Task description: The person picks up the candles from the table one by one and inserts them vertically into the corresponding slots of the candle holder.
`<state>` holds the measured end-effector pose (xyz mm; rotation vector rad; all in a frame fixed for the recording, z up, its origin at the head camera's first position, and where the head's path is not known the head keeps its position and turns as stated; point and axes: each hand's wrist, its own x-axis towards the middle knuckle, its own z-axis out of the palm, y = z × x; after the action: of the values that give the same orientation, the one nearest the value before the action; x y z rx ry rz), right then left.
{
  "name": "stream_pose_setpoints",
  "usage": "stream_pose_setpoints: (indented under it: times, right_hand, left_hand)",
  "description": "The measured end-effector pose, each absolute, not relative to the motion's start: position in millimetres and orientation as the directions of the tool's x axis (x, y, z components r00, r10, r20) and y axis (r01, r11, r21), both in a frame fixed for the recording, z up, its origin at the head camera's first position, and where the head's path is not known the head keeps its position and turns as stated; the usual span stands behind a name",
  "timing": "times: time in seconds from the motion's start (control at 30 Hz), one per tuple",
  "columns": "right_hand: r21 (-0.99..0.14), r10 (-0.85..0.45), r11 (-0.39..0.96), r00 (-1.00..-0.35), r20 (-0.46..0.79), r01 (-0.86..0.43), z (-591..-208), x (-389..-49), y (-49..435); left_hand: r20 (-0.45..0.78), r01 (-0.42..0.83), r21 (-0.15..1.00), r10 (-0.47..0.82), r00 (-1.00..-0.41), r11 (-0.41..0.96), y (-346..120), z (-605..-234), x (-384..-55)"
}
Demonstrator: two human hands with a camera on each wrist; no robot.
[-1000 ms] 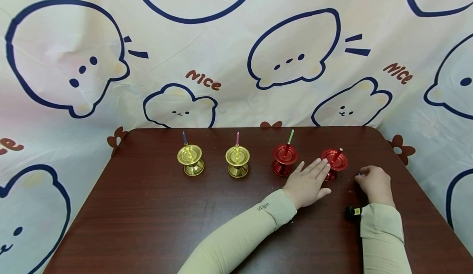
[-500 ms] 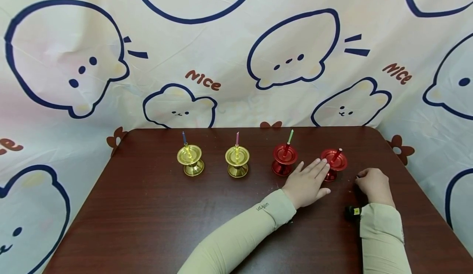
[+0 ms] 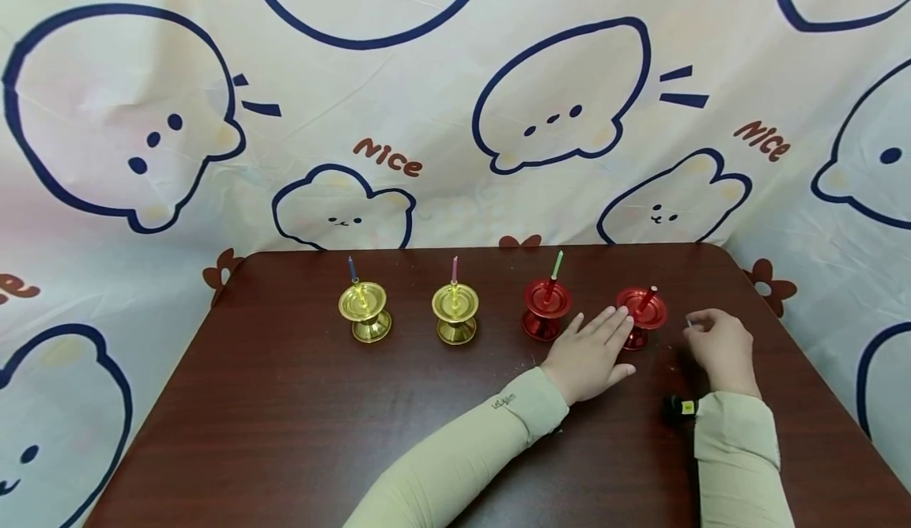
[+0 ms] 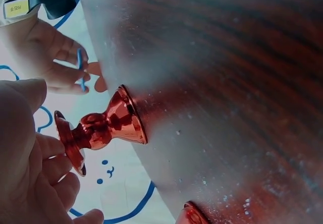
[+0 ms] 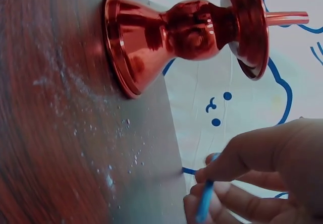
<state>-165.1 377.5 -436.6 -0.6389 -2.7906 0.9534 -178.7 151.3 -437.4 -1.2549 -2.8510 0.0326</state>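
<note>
My left hand (image 3: pixel 587 358) reaches across with fingers extended, its fingertips touching the near-left rim of the rightmost red candle holder (image 3: pixel 638 316). That holder stands upright, with a bare red tube (image 5: pixel 287 17) rising from its dish. To its right, my right hand (image 3: pixel 722 352) pinches a thin blue candle (image 5: pixel 206 201) between thumb and fingers. In the left wrist view, the blue candle (image 4: pixel 81 67) sticks out on both sides of the fingertips, apart from the holder. In the head view only its small tip shows.
Left of that holder stand another red holder (image 3: pixel 546 300) with a green candle (image 3: pixel 557 265), a gold holder (image 3: pixel 455 305) with a pink candle, and a gold holder (image 3: pixel 364 304) with a blue candle. Small crumbs (image 5: pixel 128 153) dot the brown table (image 3: pixel 285 433). A printed cloth (image 3: pixel 441 101) hangs behind.
My right hand has risen slightly with the blue candle, and its tip shows more now. My left hand stays at the red holder. The head view has shifted a little.
</note>
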Motion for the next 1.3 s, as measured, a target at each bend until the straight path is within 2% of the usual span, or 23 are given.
stream_pose_setpoints:
  times: [0.3, 0.43, 0.7, 1.07, 1.3]
  right_hand:
    - [-0.662, 0.448, 0.709, -0.88, 0.159, 0.241, -436.5, -165.2, 372.7]
    - [-0.697, 0.452, 0.681, -0.878, 0.158, 0.225, -434.5, -164.2, 373.3]
    - [-0.833, 0.498, 0.503, -0.865, 0.063, 0.229, -428.3, -165.3, 369.1]
    - [-0.974, 0.533, 0.223, -0.842, 0.083, 0.045, -423.1, -166.5, 364.1]
    - [-0.996, 0.582, 0.055, -0.809, 0.085, -0.066, -420.5, -169.5, 356.9]
  left_hand:
    - [0.029, 0.738, -0.048, 0.739, -0.673, 0.674, 153.6, -436.8, -177.1]
    - [0.024, 0.738, -0.049, 0.74, -0.673, 0.673, 153.6, -436.4, -176.8]
    - [0.016, 0.732, -0.041, 0.733, -0.68, 0.68, 152.4, -436.9, -174.9]
    - [0.026, 0.735, -0.048, 0.737, -0.676, 0.676, 150.8, -439.2, -175.8]
    - [0.033, 0.734, -0.032, 0.734, -0.678, 0.679, 152.6, -443.1, -176.5]
